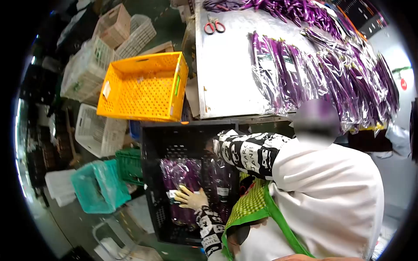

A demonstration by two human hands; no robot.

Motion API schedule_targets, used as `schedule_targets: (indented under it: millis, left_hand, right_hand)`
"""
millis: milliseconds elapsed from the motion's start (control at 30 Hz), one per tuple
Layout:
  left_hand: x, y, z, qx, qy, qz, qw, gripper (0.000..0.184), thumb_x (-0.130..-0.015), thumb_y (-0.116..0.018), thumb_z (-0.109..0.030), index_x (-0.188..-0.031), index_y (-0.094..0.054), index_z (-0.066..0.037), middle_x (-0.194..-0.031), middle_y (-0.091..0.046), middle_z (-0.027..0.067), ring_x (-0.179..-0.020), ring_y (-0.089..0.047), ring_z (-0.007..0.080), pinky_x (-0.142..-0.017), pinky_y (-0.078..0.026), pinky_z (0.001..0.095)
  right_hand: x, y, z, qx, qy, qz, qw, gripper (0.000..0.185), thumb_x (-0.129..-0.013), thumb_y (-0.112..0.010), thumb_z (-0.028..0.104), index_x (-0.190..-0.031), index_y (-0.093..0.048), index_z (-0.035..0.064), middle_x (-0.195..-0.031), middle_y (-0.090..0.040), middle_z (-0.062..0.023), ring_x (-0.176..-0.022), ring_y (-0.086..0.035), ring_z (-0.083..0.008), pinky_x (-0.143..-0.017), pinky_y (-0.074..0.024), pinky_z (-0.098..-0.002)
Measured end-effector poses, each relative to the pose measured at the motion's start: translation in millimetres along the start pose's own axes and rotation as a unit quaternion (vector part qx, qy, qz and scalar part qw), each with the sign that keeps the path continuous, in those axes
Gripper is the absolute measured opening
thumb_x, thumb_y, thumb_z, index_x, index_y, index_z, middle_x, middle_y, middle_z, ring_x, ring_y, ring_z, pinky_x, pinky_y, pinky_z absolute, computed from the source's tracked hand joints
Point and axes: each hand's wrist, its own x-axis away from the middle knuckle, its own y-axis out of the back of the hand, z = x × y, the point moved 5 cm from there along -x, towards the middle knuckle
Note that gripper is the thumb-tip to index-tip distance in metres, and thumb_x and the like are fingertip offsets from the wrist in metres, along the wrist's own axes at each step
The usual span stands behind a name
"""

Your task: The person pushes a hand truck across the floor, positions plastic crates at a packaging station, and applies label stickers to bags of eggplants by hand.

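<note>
Within black crate point(152, 209): bagged eggplants point(185, 172), long axis along crate's long sides | directly under left hand point(190, 199), the nearer; grip spread flat | right hand point(210, 147) toward worktop point(226, 78) end, grip unclear

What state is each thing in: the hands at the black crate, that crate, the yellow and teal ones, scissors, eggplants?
Gloved hand: fingers spread, resting on bagged eggplants
Other hand: blurred, grip unclear
Black crate: open, partly filled
Yellow crate: open, no produce inside
Teal crate: open, plastic film over part
Scissors: lying on the table, handles slightly apart
Front table eggplants: in clear bags
Far table eggplants: apparently loose
</note>
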Motion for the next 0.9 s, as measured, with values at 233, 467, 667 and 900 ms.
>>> schedule_targets:
  millis: [233, 467, 667, 900]
  left_hand:
    - [0, -5, -1, -0.001, -0.007, 0.019, 1.000, 0.122, -0.066, -0.079, -0.056, -0.156, -0.007, -0.017, -0.160, -0.005, 0.0221, -0.147, -0.001, 0.0431, -0.111, -0.015, 0.0669]
    - [12, 17, 3, 0.170, 0.019, -0.027, 0.985, 0.090, -0.078, -0.074, -0.041, -0.152, -0.027, -0.021, -0.159, -0.016, 0.0183, -0.147, -0.010, 0.0375, -0.114, -0.012, 0.0621]
    - [16, 97, -102, 0.457, -0.186, -0.224, 0.841, 0.051, -0.088, -0.064, -0.006, -0.137, -0.049, -0.003, -0.132, -0.054, 0.0184, -0.123, -0.052, 0.0328, -0.107, -0.038, 0.0430]
    - [23, 229, -420, 0.525, -0.357, 0.105, 0.766, 0.052, -0.092, -0.064, -0.011, -0.139, -0.043, -0.002, -0.123, -0.060, 0.0144, -0.110, -0.059, 0.0219, -0.097, -0.048, 0.0321]
  right_hand:
    - [77, 89, 30, -0.045, 0.060, -0.090, 0.993, 0.037, -0.076, -0.075, 0.042, -0.083, -0.068, 0.0064, -0.080, -0.068, -0.0132, -0.082, -0.068, -0.0300, -0.071, -0.0529, -0.0415]
    - [300, 214, -145, -0.265, -0.122, -0.500, 0.815, 0.043, -0.082, -0.073, 0.034, -0.111, -0.060, 0.0058, -0.103, -0.064, -0.0171, -0.095, -0.062, -0.0336, -0.084, -0.0508, -0.0406]
    - [402, 178, -327, -0.175, -0.426, -0.449, 0.766, 0.061, -0.084, -0.066, 0.049, -0.104, -0.060, -0.0074, -0.102, -0.061, -0.0271, -0.102, -0.061, -0.0363, -0.085, -0.0506, -0.0446]
    - [383, 182, -310, -0.229, -0.379, -0.450, 0.775, 0.068, -0.083, -0.063, 0.061, -0.098, -0.065, -0.0059, -0.101, -0.059, -0.0301, -0.087, -0.063, -0.0409, -0.079, -0.0517, -0.0466]
